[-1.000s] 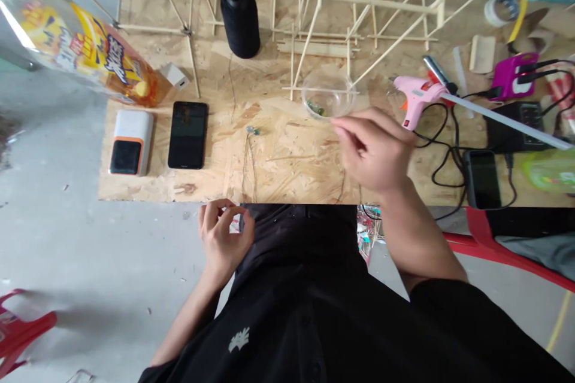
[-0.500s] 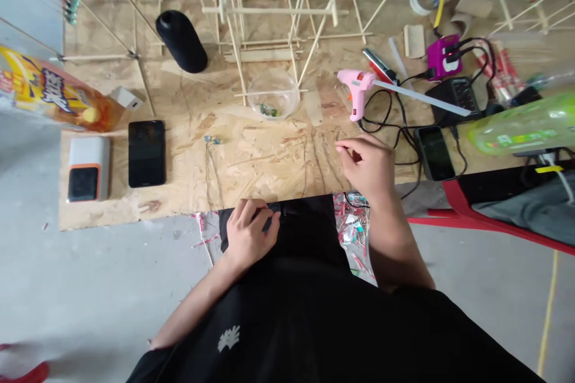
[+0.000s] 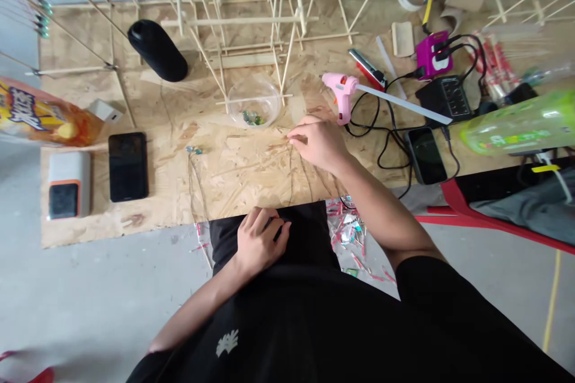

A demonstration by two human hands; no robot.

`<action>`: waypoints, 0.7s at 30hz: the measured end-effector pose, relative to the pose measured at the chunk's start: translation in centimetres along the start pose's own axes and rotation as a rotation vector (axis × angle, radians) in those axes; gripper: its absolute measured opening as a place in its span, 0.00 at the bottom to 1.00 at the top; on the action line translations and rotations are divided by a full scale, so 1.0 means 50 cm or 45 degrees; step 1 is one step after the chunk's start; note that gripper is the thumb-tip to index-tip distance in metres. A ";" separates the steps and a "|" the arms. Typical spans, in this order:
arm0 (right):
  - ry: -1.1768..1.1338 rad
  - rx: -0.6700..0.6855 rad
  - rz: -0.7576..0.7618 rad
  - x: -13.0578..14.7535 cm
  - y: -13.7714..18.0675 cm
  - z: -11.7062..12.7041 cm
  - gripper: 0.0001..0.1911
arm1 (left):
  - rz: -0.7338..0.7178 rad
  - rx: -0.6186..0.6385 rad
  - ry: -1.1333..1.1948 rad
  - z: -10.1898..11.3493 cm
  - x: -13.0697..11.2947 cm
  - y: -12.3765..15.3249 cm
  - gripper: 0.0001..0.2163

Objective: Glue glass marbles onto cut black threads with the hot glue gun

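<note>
My right hand (image 3: 318, 142) is over the middle of the board, thumb and forefinger pinched at the upper end of a thin brown string (image 3: 290, 176). More such strings (image 3: 307, 179) lie beside it, under and below that hand. My left hand (image 3: 263, 238) rests at the board's front edge over my lap, its fingers loosely curled and the thumb apart, with nothing seen in it. Left of centre, a string (image 3: 192, 182) lies with small blue-green beads (image 3: 194, 149) at its top. Behind my right hand stands a clear plastic bowl (image 3: 275, 106) holding glassy beads (image 3: 251, 118).
A pink glue gun (image 3: 340, 96) with a long glue stick lies to the right, near cables and a phone (image 3: 426, 155). Thin wooden sticks form a frame (image 3: 251, 21) at the back. Left are a tablet-like black phone (image 3: 128, 166), a power bank (image 3: 81, 167) and a black cylinder (image 3: 157, 51).
My right hand has moved left across the strings, its pinch now at the leftmost one's end. The left hand stays curled at the edge. The whole view has shifted slightly.
</note>
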State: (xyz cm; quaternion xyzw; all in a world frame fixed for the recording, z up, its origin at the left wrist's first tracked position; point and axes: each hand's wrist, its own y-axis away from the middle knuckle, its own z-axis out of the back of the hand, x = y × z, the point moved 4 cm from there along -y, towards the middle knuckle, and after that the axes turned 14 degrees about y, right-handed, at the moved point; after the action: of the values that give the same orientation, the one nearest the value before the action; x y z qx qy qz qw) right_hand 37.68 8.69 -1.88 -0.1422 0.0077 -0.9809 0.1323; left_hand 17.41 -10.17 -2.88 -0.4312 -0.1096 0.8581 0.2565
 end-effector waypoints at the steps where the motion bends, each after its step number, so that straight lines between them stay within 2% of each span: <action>1: -0.005 0.012 0.001 0.000 -0.003 -0.003 0.10 | 0.010 -0.005 -0.002 0.001 0.002 -0.001 0.06; 7: -0.084 0.026 0.053 0.006 0.000 -0.020 0.12 | 0.065 -0.065 0.027 0.017 0.010 -0.010 0.07; 11: 0.052 0.005 0.111 0.015 0.013 -0.032 0.14 | 0.069 -0.151 0.094 0.029 0.013 -0.020 0.06; 14: 0.110 -0.006 0.150 0.018 0.020 -0.034 0.11 | 0.105 -0.193 0.120 0.039 0.018 -0.026 0.06; 18: 0.051 -0.026 0.184 0.022 0.029 -0.009 0.09 | 0.266 -0.207 0.274 0.058 0.031 -0.037 0.07; 21: -0.003 -0.054 0.201 0.029 0.040 0.027 0.09 | 0.427 -0.179 0.441 0.071 0.046 -0.059 0.03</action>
State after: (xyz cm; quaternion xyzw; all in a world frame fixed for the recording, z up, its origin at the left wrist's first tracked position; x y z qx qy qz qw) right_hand 37.22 6.43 -0.27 -0.1452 0.0394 -0.9669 0.2061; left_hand 14.45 -6.33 -1.12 -0.6007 -0.0502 0.7922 0.0950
